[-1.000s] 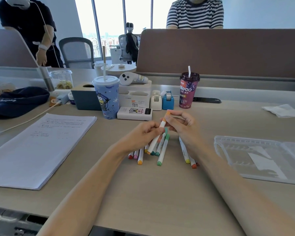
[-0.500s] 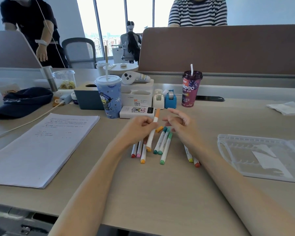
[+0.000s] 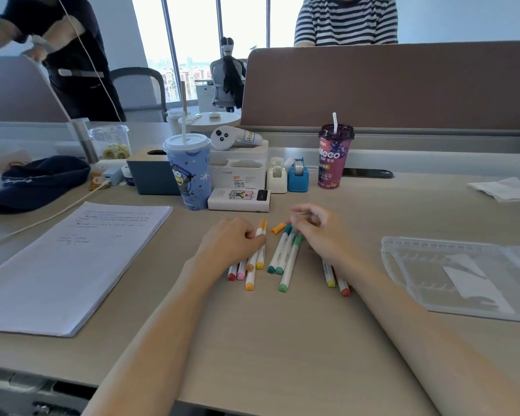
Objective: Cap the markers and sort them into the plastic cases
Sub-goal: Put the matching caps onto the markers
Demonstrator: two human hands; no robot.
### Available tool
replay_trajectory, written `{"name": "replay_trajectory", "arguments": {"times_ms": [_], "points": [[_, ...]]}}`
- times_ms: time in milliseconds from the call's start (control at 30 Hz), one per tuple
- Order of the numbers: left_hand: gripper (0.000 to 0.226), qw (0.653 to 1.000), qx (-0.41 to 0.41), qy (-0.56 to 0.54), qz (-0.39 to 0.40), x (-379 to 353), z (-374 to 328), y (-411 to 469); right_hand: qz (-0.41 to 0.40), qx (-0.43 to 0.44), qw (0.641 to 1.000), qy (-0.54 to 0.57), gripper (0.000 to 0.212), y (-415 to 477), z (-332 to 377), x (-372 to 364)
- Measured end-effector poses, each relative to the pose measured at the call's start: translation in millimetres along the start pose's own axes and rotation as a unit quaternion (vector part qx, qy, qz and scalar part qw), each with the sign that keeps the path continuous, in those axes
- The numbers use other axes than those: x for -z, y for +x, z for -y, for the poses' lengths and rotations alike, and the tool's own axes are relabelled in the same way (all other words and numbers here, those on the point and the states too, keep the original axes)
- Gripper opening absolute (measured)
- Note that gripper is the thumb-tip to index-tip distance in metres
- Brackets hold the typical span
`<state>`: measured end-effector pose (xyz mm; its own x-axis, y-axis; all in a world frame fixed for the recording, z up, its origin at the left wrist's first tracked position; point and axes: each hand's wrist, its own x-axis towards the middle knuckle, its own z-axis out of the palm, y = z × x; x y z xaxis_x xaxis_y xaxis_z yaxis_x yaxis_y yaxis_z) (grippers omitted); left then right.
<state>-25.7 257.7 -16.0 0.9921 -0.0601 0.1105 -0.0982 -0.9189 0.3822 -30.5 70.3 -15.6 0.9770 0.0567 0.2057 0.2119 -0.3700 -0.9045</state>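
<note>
Orange marker (image 3: 261,228) lower, between left fingers (image 3: 252,236)

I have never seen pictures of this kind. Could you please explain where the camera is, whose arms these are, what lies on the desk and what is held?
There is no machine here. A person wears a wide-angle camera on the head, so the view looks forward and down at that person's own bare arms. The left hand grips an orange marker near its tip. The right hand hovers with loosely curled fingers and seems to hold nothing. A loose orange cap lies between the hands. More markers lie on the desk, and a clear plastic case lies at the right. A stack of paper lies at the left.
</note>
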Motion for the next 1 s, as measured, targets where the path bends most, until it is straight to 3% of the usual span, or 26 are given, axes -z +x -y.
{"name": "replay_trajectory", "arguments": {"times_ms": [300, 467, 600, 700, 900, 933, 1000], "points": [[0.024, 0.999, -0.014, 0.010, -0.027, -6, -3, 3, -0.042, -0.018, 0.999, 0.020, 0.017, 8, -3, 17], [0.014, 0.993, -0.085, -0.027, -0.071, -11, -13, 10, -0.066, -0.043, 0.997, 0.003, 0.018, 10, -9, 30], [0.026, 0.985, -0.145, 0.070, -0.060, -14, -26, 32, -0.071, -0.066, 0.995, 0.003, 0.022, 10, -14, 37], [0.028, 0.980, -0.130, 0.146, -0.038, -15, -36, 44, -0.054, -0.074, 0.996, -0.015, 0.021, 10, -13, 43], [0.026, 0.984, -0.081, 0.161, -0.010, -19, -46, 47, 0.000, -0.051, 0.988, -0.143, 0.020, 5, -8, 55], [0.025, 0.988, -0.065, 0.137, -0.004, -18, -46, 47, 0.017, -0.049, 0.984, -0.169, 0.018, 4, -6, 56], [0.023, 0.999, -0.015, -0.009, 0.037, -14, -44, 46, 0.046, -0.057, 0.977, -0.199, 0.019, 2, -1, 57]]}}
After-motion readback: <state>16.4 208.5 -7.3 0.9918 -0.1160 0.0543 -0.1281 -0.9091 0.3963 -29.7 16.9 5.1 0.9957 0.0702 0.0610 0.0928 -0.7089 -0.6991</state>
